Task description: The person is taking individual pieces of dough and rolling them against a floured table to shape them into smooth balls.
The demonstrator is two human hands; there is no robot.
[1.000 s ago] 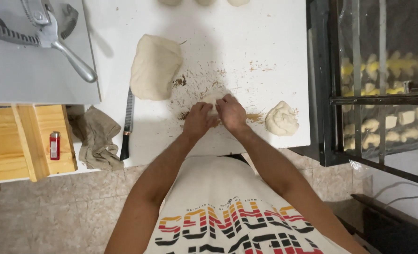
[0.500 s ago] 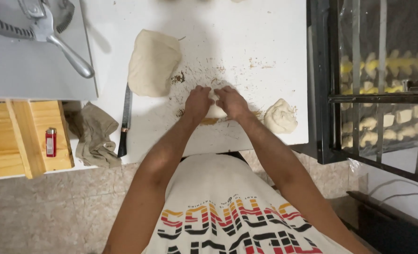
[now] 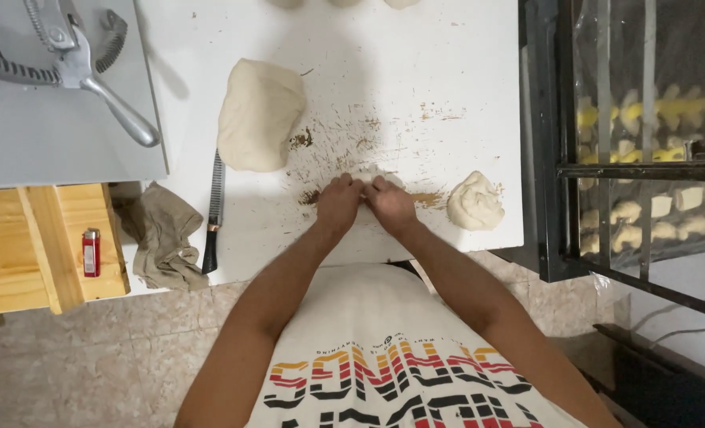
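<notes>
Head view: black wire rack (image 3: 646, 170) stood off the tabletop's right edge, pale dough pieces on its shelves, too blurred to count. No other container seen.

Small pale dough piece (image 3: 372, 173) sat near the front edge of the white tabletop (image 3: 448, 63), mostly hidden; only a soft rounded sliver showed above the knuckles. Left hand (image 3: 338, 204) and right hand (image 3: 390, 206) were side by side, touching, fingers curled down over it, both closed on that piece.

Counts: one large smooth dough slab (image 3: 259, 115) left of centre, one shaped dough lump (image 3: 475, 201) near the front right corner, three partial dough balls at the back edge. One black-handled serrated knife (image 3: 213, 212) by the left edge, one crumpled beige cloth (image 3: 165, 236), one red lighter (image 3: 91, 252) on the wooden surface (image 3: 43, 246), one metal lever tool (image 3: 67, 63) on the grey plate (image 3: 43, 150).
</notes>
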